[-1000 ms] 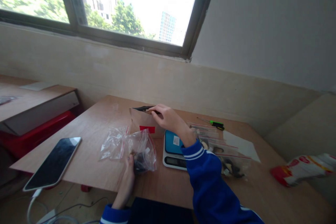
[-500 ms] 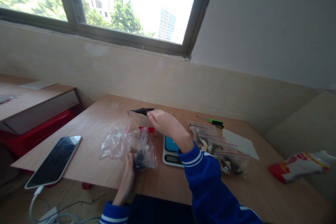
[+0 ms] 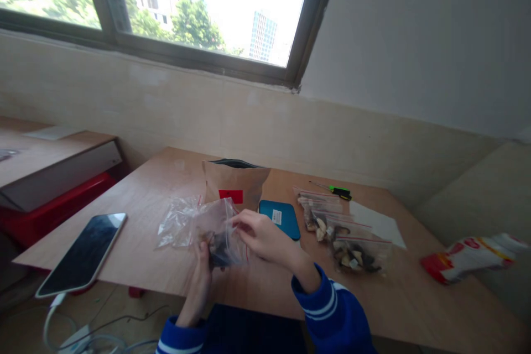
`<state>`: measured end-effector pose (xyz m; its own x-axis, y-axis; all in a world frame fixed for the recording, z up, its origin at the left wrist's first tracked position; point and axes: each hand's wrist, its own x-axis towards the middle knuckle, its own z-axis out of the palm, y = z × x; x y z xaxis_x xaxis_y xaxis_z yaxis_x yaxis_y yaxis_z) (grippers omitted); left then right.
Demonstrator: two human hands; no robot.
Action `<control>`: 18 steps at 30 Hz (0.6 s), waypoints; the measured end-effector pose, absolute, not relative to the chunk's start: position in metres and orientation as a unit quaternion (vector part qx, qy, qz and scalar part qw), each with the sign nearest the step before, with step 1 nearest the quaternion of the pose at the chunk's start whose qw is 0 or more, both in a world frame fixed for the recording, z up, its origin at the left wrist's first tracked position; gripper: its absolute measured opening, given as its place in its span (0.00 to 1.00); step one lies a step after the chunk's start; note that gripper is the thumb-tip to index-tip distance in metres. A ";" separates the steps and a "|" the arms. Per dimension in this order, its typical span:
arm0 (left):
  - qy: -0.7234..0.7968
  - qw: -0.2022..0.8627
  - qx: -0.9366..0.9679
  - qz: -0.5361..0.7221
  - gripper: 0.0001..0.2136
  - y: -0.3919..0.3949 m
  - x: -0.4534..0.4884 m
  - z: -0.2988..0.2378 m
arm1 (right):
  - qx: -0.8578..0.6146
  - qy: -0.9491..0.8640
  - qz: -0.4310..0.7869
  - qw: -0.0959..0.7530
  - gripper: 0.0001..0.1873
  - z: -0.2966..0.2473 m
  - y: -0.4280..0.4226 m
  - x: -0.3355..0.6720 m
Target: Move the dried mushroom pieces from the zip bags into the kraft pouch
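Plastic bag (image 3: 215, 222) with dark pieces (image 3: 221, 248) inside, clamped in left hand (image 3: 201, 270), before paper pouch (image 3: 243, 180); right hand (image 3: 267, 237) at bag's open side, fingers (image 3: 244, 219) bent together, grip impossible to tell.

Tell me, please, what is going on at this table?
A person's left hand holds a clear plastic zip bag with dark contents, and the right hand is at the bag's upper right side; whether its fingers are inside is unclear. Behind them, a brown paper pouch with a red label stands open, beside a flat blue-topped scale. Filled clear zip bags lie to the right.
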<state>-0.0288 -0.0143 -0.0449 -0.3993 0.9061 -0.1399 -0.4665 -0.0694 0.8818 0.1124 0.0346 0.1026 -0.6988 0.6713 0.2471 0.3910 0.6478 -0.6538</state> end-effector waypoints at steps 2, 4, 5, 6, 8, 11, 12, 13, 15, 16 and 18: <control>0.483 0.477 0.252 0.690 0.28 -0.019 -0.026 -0.037 | -0.304 -0.879 0.285 0.233 0.16 0.091 0.031 0.107; 0.496 0.459 0.271 0.686 0.28 -0.024 -0.024 -0.032 | -0.306 -0.879 0.285 0.230 0.17 0.083 0.028 0.102; 0.500 0.456 0.277 0.682 0.28 -0.026 -0.023 -0.031 | -0.305 -0.876 0.293 0.232 0.17 0.080 0.027 0.100; 0.500 0.460 0.285 0.676 0.29 -0.028 -0.023 -0.031 | -0.303 -0.871 0.309 0.231 0.19 0.078 0.026 0.098; 0.490 0.479 0.293 0.667 0.30 -0.029 -0.022 -0.033 | -0.303 -0.858 0.349 0.226 0.22 0.075 0.025 0.097; 0.476 0.501 0.278 0.667 0.32 -0.027 -0.021 -0.034 | -0.319 -0.835 0.390 0.221 0.22 0.072 0.023 0.096; 0.476 0.499 0.272 0.671 0.32 -0.025 -0.021 -0.034 | -0.328 -0.825 0.399 0.229 0.20 0.072 0.024 0.096; 0.477 0.494 0.269 0.675 0.32 -0.024 -0.020 -0.033 | -0.333 -0.814 0.410 0.241 0.18 0.071 0.024 0.096; 0.489 0.478 0.272 0.678 0.32 -0.024 -0.021 -0.029 | -0.337 -0.788 0.441 0.267 0.13 0.069 0.025 0.095; 0.499 0.468 0.272 0.676 0.31 -0.024 -0.022 -0.027 | -0.337 -0.775 0.457 0.277 0.12 0.067 0.026 0.095; 0.521 0.456 0.266 0.671 0.31 -0.024 -0.024 -0.023 | -0.333 -0.747 0.497 0.291 0.13 0.063 0.028 0.095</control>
<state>-0.0242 -0.0239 -0.0226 -0.4418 0.8893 -0.1177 -0.3344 -0.0415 0.9415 0.0952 0.0276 0.0631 -0.6096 0.7859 0.1036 0.2087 0.2852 -0.9355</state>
